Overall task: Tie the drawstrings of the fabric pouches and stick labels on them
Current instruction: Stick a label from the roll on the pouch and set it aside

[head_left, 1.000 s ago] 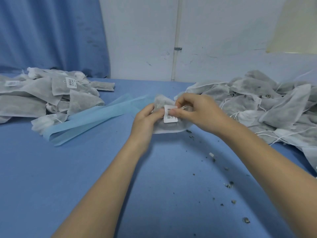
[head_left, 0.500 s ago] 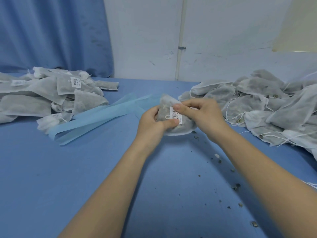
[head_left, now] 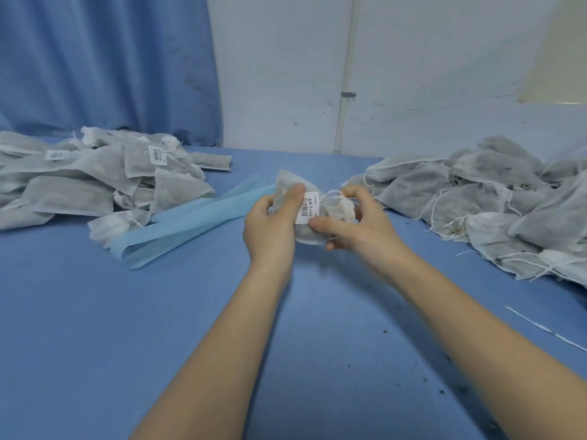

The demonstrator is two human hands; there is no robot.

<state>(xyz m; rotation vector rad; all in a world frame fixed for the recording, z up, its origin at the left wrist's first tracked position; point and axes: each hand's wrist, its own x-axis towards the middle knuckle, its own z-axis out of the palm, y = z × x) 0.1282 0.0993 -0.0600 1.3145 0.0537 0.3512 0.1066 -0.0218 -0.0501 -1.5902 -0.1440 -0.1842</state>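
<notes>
Pouch (head_left: 286, 193) turned; both hands grip it

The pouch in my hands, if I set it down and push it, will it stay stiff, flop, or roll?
The pouch looks soft: its thin fabric creases under the left hand and right hand, so it would probably sag, not roll. It seems light, since fingertips alone carry it. The label bends with the cloth, so pushing may wrinkle it.
</notes>
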